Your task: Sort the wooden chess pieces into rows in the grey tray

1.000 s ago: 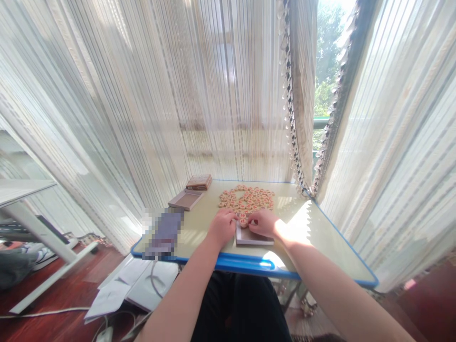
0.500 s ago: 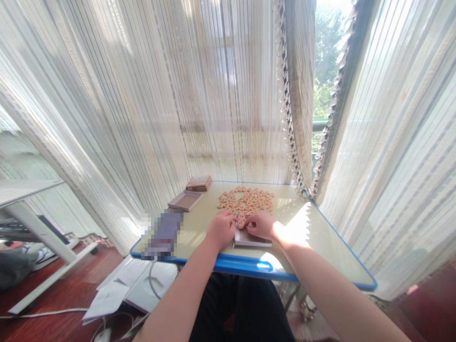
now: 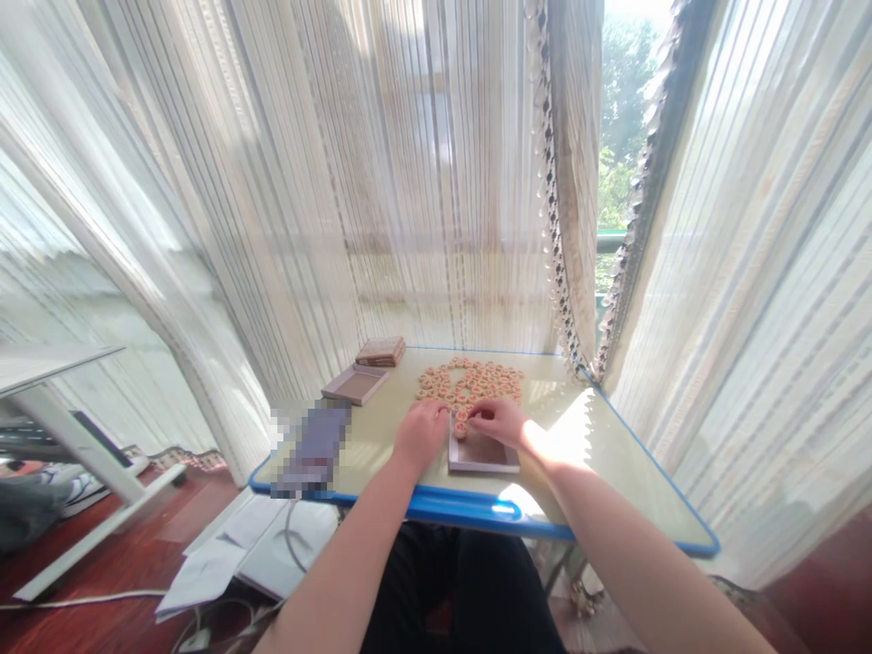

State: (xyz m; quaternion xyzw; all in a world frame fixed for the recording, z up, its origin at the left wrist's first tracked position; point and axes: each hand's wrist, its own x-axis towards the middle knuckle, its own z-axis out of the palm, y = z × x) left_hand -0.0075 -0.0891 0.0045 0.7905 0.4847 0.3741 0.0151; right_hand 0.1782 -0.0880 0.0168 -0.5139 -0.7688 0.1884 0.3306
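Note:
Round wooden Chinese chess pieces [image 3: 487, 377] with red characters lie in a dense cluster on the table. A shallow open box [image 3: 482, 469] sits before them near the front edge. A small row of pieces [image 3: 461, 428] reaches into its far left corner. My right hand [image 3: 502, 423] is over the box, thumb and forefinger closed at the right side of the nearest piece; the exact contact is small to see. Beside the box's left wall is my left hand [image 3: 422, 431], palm down, fingers loosely bent and slightly apart, with no piece visible in it. Its thumb is hidden.
A second shallow tray [image 3: 355, 385] and a stacked brown box [image 3: 380, 351] stand at the back left. A blurred dark flat item [image 3: 314, 445] lies at the left edge. Blue edging [image 3: 477, 509] rims the table; curtains [image 3: 436, 182] hang behind.
My left fingertips have drawn back slightly from the pieces. My right hand has shifted slightly up and away, showing more of the box floor. The nearest piece stays nearly in place.

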